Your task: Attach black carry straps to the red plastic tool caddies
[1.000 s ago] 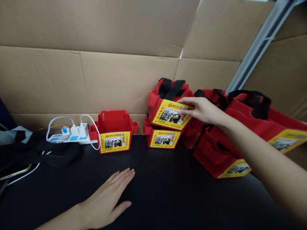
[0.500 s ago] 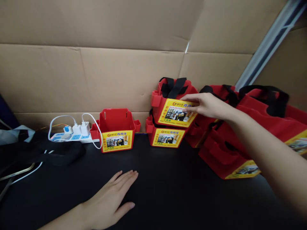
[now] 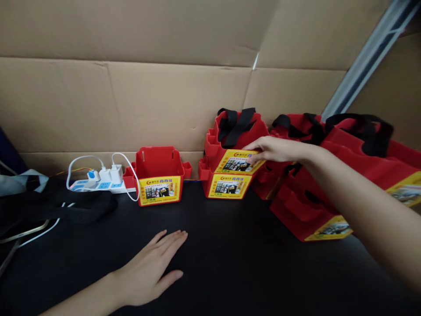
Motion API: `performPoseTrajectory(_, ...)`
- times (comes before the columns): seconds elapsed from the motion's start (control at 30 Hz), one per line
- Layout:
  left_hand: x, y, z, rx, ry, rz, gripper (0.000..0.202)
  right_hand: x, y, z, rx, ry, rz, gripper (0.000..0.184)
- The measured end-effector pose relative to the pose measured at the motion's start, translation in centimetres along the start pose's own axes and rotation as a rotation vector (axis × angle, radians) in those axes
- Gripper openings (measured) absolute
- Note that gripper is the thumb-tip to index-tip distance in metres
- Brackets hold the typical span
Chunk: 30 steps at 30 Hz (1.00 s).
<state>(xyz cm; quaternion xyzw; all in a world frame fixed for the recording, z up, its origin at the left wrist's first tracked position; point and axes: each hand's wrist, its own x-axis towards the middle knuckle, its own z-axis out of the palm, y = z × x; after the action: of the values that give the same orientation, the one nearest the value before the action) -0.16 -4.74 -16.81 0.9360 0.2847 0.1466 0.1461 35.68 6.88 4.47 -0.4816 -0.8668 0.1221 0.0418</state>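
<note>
My right hand [image 3: 271, 149] grips the front edge of a red plastic tool box [image 3: 212, 151], with the thumb over its yellow label. That box has black straps on top and tilts forward on a second red tool box [image 3: 230, 186] standing on the table; its label meets the lower box's rim. My left hand [image 3: 153, 263] lies flat on the black table [image 3: 210, 250], palm down, fingers stretched out, holding nothing. Farther back on the left stands a single red tool box [image 3: 158, 163] with the same yellow label and no strap in view.
At the right, several more red tool boxes [image 3: 299, 210] with black straps are stacked, partly behind my right forearm. A white power strip [image 3: 108, 186] with chargers and cables sits at left, near a black strap [image 3: 88, 208]. Cardboard [image 3: 164, 105] lines the back.
The upper tool box has come down at its front and tilted forward, lowered by my right hand, covering the gap above the lower box. My left hand has hardly moved.
</note>
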Motion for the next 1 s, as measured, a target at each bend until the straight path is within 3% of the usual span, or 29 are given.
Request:
performPoseTrajectory(0.17,0.0,0.0,-0.1,0.008,-0.041,-0.010,0.067,0.4,0.0,0.5,-0.013,-0.050,0.061,0.038)
performPoseTrajectory(0.3,0.0,0.0,-0.2,0.002,-0.040,-0.004,0.067,-0.3,0.4,0.2,-0.033,0.025,0.036,0.041)
performPoseTrajectory(0.37,0.0,0.0,-0.2,-0.002,-0.040,-0.003,0.066,-0.8,-0.3,0.3,-0.150,0.163,0.022,0.047)
performPoseTrajectory(0.43,0.0,0.1,-0.1,0.005,-0.047,-0.008,0.064,-1.1,-2.1,1.8,-0.235,0.378,-0.012,0.051)
performPoseTrajectory(0.53,0.2,-0.2,-0.2,0.042,-0.054,-0.018,0.060,-1.1,-6.3,7.9,-0.167,0.629,-0.100,0.042)
performPoseTrajectory(0.57,0.3,-0.5,-0.3,0.058,-0.056,-0.020,0.060,-1.0,-7.7,10.8,-0.122,0.623,-0.157,0.039)
performPoseTrajectory(0.6,0.4,-0.9,-0.5,0.073,-0.059,-0.020,0.061,-0.8,-8.9,13.7,-0.085,0.528,-0.238,0.039)
performPoseTrajectory(0.67,0.7,-1.8,-1.0,0.091,-0.076,-0.013,0.061,-0.4,-10.6,19.0,-0.062,0.212,-0.328,0.055)
performPoseTrajectory(0.73,1.0,-2.9,-1.6,0.096,-0.087,-0.004,0.061,0.0,-11.1,22.4,-0.033,0.061,-0.319,0.061)
performPoseTrajectory(0.83,1.2,-4.1,-2.3,0.108,-0.082,-0.030,0.059,0.5,-10.6,24.0,-0.010,0.038,-0.241,0.061)
performPoseTrajectory(1.0,1.3,-4.4,-2.5,0.130,-0.096,-0.075,0.056,0.8,-9.8,23.3,-0.003,0.040,-0.254,0.054)
